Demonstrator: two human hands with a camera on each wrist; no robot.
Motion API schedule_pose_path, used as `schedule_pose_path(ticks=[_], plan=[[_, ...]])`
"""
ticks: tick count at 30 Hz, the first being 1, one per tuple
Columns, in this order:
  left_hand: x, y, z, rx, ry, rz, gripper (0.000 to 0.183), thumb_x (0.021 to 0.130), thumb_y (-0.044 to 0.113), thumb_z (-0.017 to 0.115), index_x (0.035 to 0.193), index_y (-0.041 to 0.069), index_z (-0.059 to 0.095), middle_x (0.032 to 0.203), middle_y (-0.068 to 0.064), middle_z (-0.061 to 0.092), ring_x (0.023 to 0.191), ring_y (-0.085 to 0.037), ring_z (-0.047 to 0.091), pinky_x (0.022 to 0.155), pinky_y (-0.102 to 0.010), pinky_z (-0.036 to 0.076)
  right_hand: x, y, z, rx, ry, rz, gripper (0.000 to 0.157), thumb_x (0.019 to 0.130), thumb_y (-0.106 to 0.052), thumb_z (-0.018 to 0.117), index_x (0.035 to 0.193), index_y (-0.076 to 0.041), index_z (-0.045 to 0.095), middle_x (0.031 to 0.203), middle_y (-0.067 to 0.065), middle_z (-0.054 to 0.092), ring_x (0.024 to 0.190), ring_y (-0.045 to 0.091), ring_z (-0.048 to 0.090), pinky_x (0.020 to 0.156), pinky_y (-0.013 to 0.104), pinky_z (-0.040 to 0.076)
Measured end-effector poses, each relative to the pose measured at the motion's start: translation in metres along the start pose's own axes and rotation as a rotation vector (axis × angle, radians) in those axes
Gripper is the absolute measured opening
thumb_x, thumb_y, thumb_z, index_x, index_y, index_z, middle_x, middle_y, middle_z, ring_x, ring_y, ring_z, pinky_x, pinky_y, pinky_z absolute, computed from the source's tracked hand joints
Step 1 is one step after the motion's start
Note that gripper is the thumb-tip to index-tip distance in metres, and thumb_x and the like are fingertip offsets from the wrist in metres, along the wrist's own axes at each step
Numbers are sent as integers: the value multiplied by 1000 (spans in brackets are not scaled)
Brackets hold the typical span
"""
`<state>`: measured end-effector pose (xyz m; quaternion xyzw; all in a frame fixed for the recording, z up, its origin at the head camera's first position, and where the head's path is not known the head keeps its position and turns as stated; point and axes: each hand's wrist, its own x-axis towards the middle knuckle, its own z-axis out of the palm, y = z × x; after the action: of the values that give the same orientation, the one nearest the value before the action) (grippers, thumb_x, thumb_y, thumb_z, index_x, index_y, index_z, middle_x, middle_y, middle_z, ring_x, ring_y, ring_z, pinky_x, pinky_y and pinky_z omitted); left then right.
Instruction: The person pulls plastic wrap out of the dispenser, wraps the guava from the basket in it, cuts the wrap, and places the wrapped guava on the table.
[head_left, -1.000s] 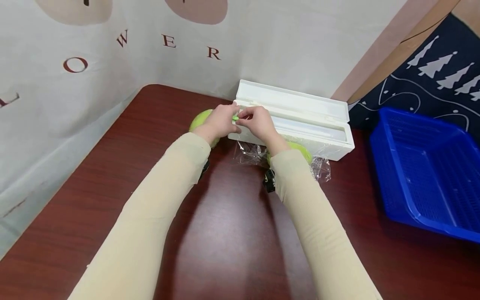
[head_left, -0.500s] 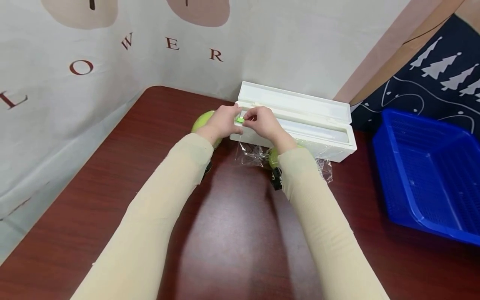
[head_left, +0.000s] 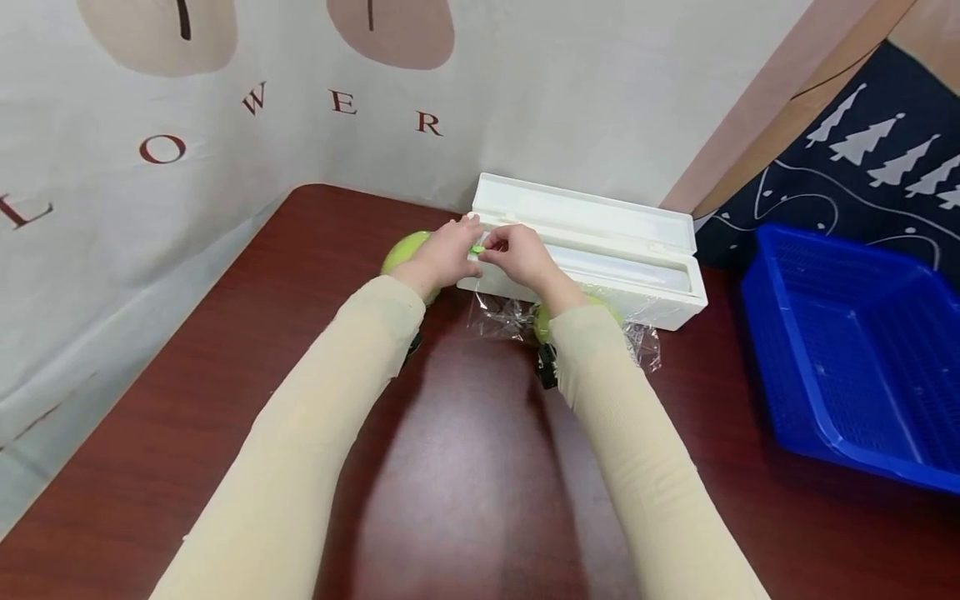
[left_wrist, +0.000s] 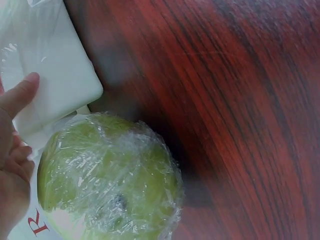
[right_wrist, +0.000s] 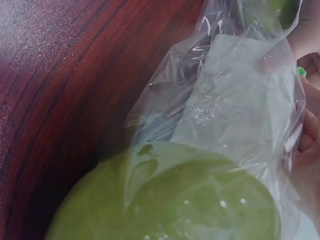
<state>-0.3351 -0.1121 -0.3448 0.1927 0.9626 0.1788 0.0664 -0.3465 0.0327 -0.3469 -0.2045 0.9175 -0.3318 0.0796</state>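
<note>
A long white cling film box point(head_left: 660, 304), lid up, lies along the back of the table. At its left end my left hand point(head_left: 442, 252) grips the box, thumb along the front face point(left_wrist: 30, 87). My right hand point(head_left: 521, 254) pinches a small green slider point(head_left: 477, 249) near that end; its fingertips partly cover it. Clear film point(head_left: 502, 317) hangs down the box's front. Under my left wrist sits a green fruit point(left_wrist: 112, 180) wrapped in film. A second green fruit point(right_wrist: 170, 200) lies below my right forearm, behind loose film, mostly hidden from the head view.
A blue plastic basket point(head_left: 795, 350) stands on the right of the brown table point(head_left: 465, 500). A white printed curtain point(head_left: 585, 100) hangs behind the box. Small black items point(head_left: 547, 367) show beside the right sleeve.
My right hand and the green slider have shifted slightly right along the box. My left hand has stayed on the box's left end. The head view has tilted a little.
</note>
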Motion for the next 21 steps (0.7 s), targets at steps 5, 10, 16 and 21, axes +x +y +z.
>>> schedule_pose_path(ticks=[5,10,16,21], plan=[[2,-2,4,-75,58,50,50,78,7,72,125,6,56,148,-19,34,140,-30,29,113,-40,29,1,4,2,7,9,-14,16,88,-14,63,94,1,65,92,12,64,85,18,54,80,26,44],[2,-5,4,-96,94,58,54,76,8,72,127,5,56,144,-19,40,138,-29,34,112,-38,30,0,2,-1,-18,-15,-38,15,89,-12,61,93,2,63,92,12,64,85,19,54,81,27,45],[2,-6,4,-59,101,76,61,76,10,73,131,-3,50,143,-20,41,135,-32,36,113,-37,29,-4,0,-8,-85,-34,-49,12,89,-10,60,91,2,63,91,13,63,78,18,53,73,27,44],[1,-6,4,-46,97,76,62,77,11,74,132,-4,49,143,-20,40,135,-32,36,113,-36,28,-8,5,-14,-105,-58,-59,13,89,-10,59,91,2,62,92,13,63,76,17,51,73,27,44]])
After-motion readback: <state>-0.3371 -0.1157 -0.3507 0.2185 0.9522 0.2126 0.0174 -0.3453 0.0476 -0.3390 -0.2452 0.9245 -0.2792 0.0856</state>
